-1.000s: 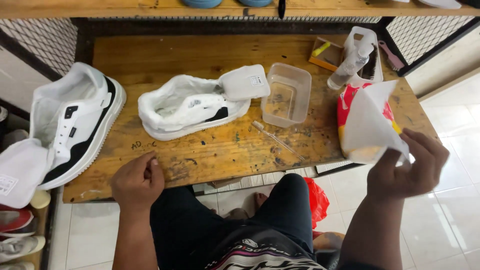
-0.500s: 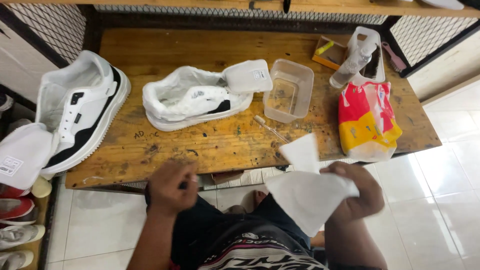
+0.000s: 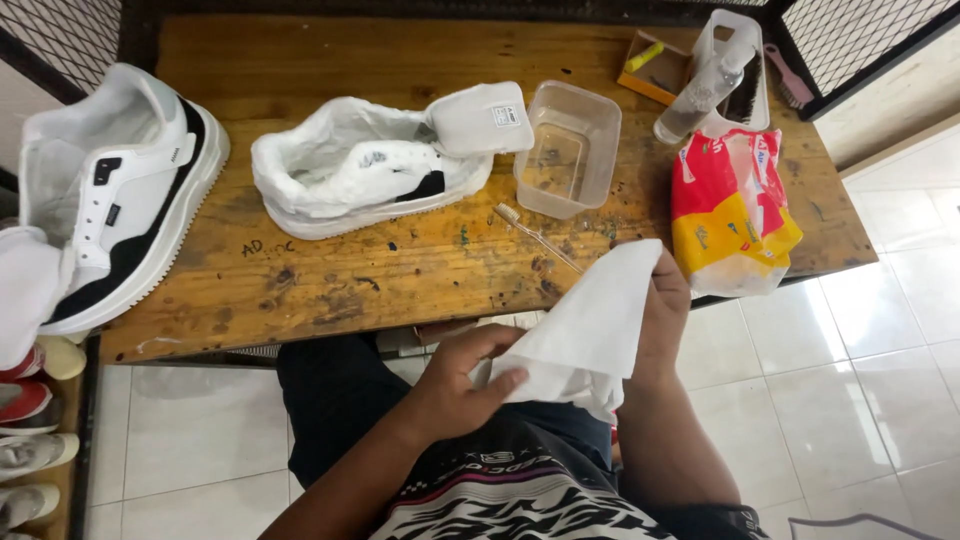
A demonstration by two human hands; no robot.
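white tissue (image 3: 590,325), left hand (image 3: 465,385), right hand (image 3: 665,310) gripping

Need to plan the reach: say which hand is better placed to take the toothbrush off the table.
Likely right: the right hand is closest to the toothbrush; the left hand sits lower, on the white tissue.

1. Table (image 3: 330,290): carries two shoes, tub, packet.
2. Left shoe (image 3: 120,200) at the table's left edge; second shoe (image 3: 370,170) to its right.
3. Tub (image 3: 568,150) right of second shoe.
4. Packet (image 3: 730,210) right of tub.
5. Tissue (image 3: 590,330) held before the table's near edge.
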